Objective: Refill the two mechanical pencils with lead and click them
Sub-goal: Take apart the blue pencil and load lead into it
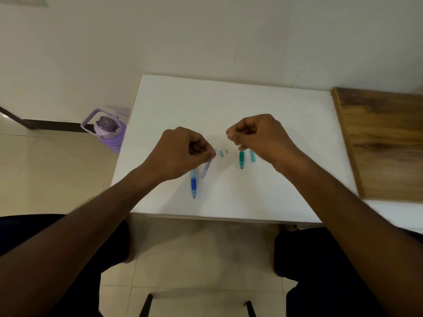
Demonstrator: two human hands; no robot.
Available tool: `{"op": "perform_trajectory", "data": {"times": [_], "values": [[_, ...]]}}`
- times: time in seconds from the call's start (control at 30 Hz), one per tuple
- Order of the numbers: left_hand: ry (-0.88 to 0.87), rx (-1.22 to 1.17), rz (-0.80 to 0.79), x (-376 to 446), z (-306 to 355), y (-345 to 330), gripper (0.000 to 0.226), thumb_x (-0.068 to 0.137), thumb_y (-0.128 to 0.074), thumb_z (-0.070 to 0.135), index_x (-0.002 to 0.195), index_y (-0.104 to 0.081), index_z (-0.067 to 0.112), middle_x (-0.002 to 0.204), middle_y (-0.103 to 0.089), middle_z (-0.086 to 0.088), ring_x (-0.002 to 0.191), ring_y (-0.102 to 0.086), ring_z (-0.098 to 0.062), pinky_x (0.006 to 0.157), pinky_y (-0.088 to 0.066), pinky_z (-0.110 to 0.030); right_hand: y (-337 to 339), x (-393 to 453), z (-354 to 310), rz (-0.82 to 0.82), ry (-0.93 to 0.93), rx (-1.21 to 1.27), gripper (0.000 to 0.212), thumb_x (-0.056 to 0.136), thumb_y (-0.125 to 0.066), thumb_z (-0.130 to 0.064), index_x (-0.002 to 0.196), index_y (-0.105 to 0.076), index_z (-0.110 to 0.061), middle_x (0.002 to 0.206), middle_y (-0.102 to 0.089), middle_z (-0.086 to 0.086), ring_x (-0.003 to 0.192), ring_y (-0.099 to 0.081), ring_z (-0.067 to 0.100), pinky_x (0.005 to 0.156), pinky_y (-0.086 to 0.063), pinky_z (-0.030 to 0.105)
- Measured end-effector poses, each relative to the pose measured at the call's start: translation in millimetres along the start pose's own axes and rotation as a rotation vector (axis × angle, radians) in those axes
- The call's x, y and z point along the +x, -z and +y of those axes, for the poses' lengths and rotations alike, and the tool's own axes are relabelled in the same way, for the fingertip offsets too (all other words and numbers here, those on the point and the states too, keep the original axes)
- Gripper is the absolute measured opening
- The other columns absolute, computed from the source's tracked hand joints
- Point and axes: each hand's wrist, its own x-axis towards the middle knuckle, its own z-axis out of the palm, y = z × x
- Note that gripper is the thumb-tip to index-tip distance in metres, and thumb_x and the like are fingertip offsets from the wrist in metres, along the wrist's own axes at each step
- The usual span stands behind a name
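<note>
On the white table (263,106) lies a blue mechanical pencil (193,184), tip toward me. A green mechanical pencil (241,159) lies to its right, partly under my right hand. My left hand (183,154) pinches the top of a pale lilac lead case (206,168) that slants down to the table. My right hand (258,136) is curled, with something small and bluish pinched at its fingertips; I cannot tell what it is. Two small parts, a light blue cap (221,153) and a grey piece (227,151), lie between my hands. A light teal piece (252,155) lies beside the green pencil.
A wooden board (384,143) adjoins the table on the right. A purple water jug (107,129) stands on the floor left of the table. My knees and a stool's legs (146,305) are below the table's near edge.
</note>
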Motion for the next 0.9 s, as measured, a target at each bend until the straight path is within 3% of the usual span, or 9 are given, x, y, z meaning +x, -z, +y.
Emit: {"op": "perform_trajectory", "data": {"times": [0.03, 0.1, 0.17, 0.27, 0.43, 0.53, 0.67, 0.83, 0.9], "values": [[0.013, -0.01, 0.036, 0, -1, 2, 0.017, 0.093, -0.08, 0.042, 0.097, -0.08, 0.026, 0.087, -0.076, 0.016, 0.074, -0.071, -0.002, 0.063, -0.049, -0.004, 1, -2, 1, 0.005, 0.067, -0.187, 0.004, 0.087, -0.083, -0.022, 0.09, -0.082, -0.024, 0.081, -0.079, -0.013, 0.076, -0.073, -0.003, 0.069, -0.055, 0.009], [0.044, -0.071, 0.093, 0, -4, 7, 0.012, 0.095, -0.079, 0.042, 0.098, -0.077, 0.031, 0.084, -0.074, 0.02, 0.072, -0.072, 0.001, 0.06, -0.051, -0.006, -6, -10, 4, -0.136, 0.109, -0.399, 0.007, 0.085, -0.085, -0.024, 0.091, -0.083, -0.024, 0.08, -0.077, -0.015, 0.073, -0.071, -0.004, 0.067, -0.053, 0.006], [0.063, -0.152, 0.123, 2, -3, 10, 0.011, 0.095, -0.078, 0.042, 0.104, -0.075, 0.035, 0.085, -0.077, 0.017, 0.075, -0.075, -0.002, 0.06, -0.058, -0.013, -19, -16, 7, -0.313, 0.046, -0.469, 0.013, 0.084, -0.086, -0.026, 0.096, -0.081, -0.023, 0.082, -0.076, -0.014, 0.073, -0.072, 0.0, 0.066, -0.052, 0.006], [0.066, -0.187, 0.148, 2, -1, 8, 0.009, 0.096, -0.077, 0.043, 0.102, -0.074, 0.037, 0.083, -0.079, 0.016, 0.075, -0.075, 0.001, 0.056, -0.057, -0.014, -32, -17, 10, -0.367, -0.012, -0.527, 0.019, 0.085, -0.086, -0.029, 0.098, -0.078, -0.019, 0.081, -0.074, -0.009, 0.071, -0.071, 0.008, 0.077, -0.053, 0.015], [0.117, -0.224, 0.154, 0, -3, 6, 0.008, 0.095, -0.079, 0.041, 0.099, -0.078, 0.034, 0.077, -0.08, 0.018, 0.075, -0.076, -0.001, 0.058, -0.061, -0.017, -30, -17, 7, -0.28, 0.069, -0.585, 0.019, 0.087, -0.084, -0.03, 0.097, -0.08, -0.014, 0.079, -0.073, -0.006, 0.07, -0.066, 0.008, 0.079, -0.051, 0.018], [0.143, -0.238, 0.176, 1, -3, 3, 0.012, 0.094, -0.08, 0.039, 0.1, -0.079, 0.029, 0.078, -0.08, 0.016, 0.072, -0.077, -0.003, 0.063, -0.064, -0.02, -23, -15, -1, -0.06, 0.162, -0.402, 0.017, 0.089, -0.08, -0.035, 0.1, -0.079, -0.023, 0.08, -0.075, -0.011, 0.072, -0.07, 0.004, 0.069, -0.049, 0.009], [0.153, -0.3, 0.206, -1, 2, -3, 0.011, 0.093, -0.082, 0.036, 0.098, -0.077, 0.027, 0.077, -0.08, 0.016, 0.073, -0.077, -0.002, 0.062, -0.062, -0.018, -33, -22, -9, 0.003, 0.231, -0.175, 0.03, 0.082, -0.086, -0.042, 0.104, -0.077, -0.024, 0.082, -0.077, -0.013, 0.076, -0.073, -0.001, 0.067, -0.055, 0.01], [0.18, -0.536, 0.18, -2, 12, -5, 0.017, 0.097, -0.077, 0.037, 0.103, -0.078, 0.021, 0.088, -0.082, 0.006, 0.087, -0.08, -0.01, 0.068, -0.062, -0.019, -38, -26, -12, 0.141, 0.311, -0.126, 0.015, 0.089, -0.083, -0.031, 0.097, -0.079, -0.019, 0.076, -0.076, -0.012, 0.07, -0.073, 0.003, 0.069, -0.057, 0.015], [0.272, -0.911, 0.182, 0, 15, -2, 0.038, 0.103, -0.065, 0.047, 0.114, -0.078, 0.014, 0.103, -0.084, -0.002, 0.101, -0.08, -0.017, 0.083, -0.066, -0.028, -34, -29, -17, 0.178, 0.344, -0.112, 0.017, 0.089, -0.082, -0.035, 0.098, -0.081, -0.02, 0.078, -0.076, -0.014, 0.072, -0.073, 0.0, 0.071, -0.056, 0.012]]}}
